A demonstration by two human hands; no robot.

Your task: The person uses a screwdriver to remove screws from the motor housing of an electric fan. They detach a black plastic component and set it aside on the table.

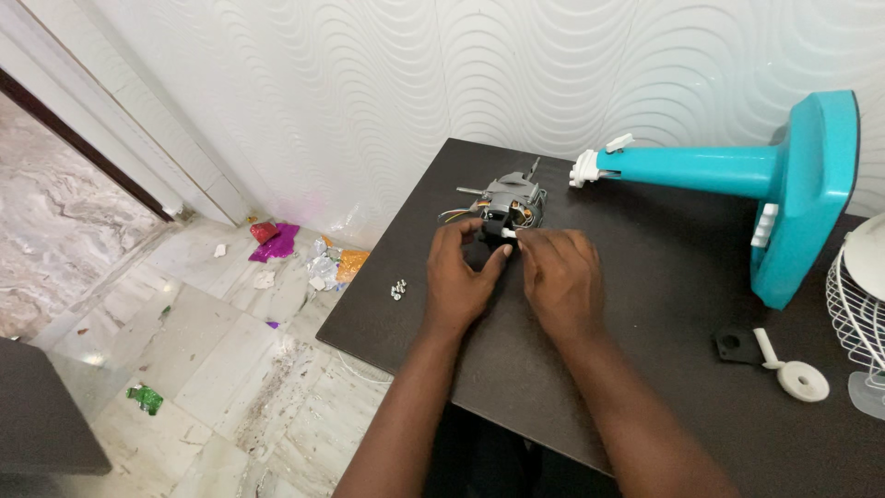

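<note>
Both hands are down on the dark worktop (645,277), close together and wrapped around the near side of a small grey motor (510,205). Left hand (459,277) has its fingers curled on the motor's left near corner, thumb reaching toward a little white piece (508,234) that the right hand (560,277) is pinching against the motor. So the motor sits just past the fingertips, on the far side of both hands, wires sticking out its left side. Few small silver screws (398,290) lie to the left near the worktop edge. Teal fan stand (737,180) is tipped over at far right, with a white knob (797,376) and black bit (735,344) nearer.
</note>
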